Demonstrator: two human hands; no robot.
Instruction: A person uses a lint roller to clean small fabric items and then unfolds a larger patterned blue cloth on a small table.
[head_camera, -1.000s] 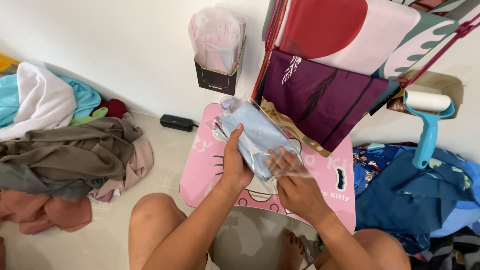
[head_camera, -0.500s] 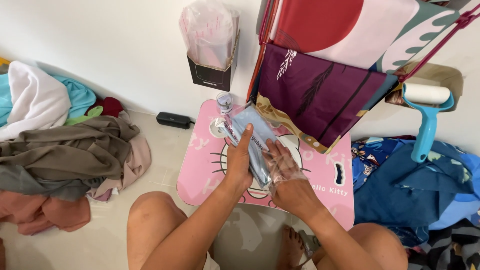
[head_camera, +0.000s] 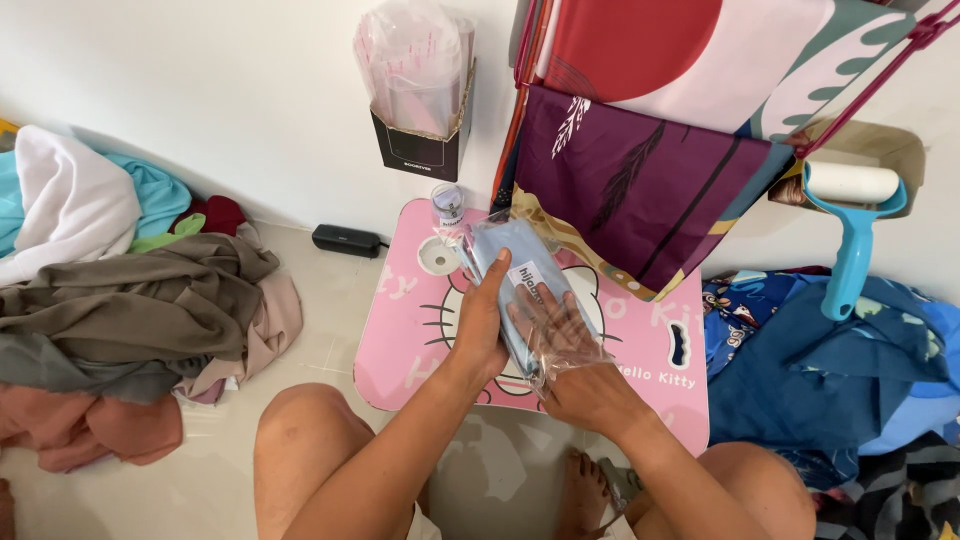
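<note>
A folded blue cloth in a clear plastic bag (head_camera: 520, 290) is held over the pink surface (head_camera: 400, 330), gripped by left hand (head_camera: 480, 325) fingers; the right hand (head_camera: 575, 375) fingers are slid inside. Hanging printed fabric (head_camera: 640, 190) crowds it; a clothes pile (head_camera: 140, 300) lies leftward.

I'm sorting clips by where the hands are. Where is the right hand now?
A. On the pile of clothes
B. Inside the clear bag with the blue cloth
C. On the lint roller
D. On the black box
B: the right hand shows through the clear bag, beside the blue cloth.
</note>
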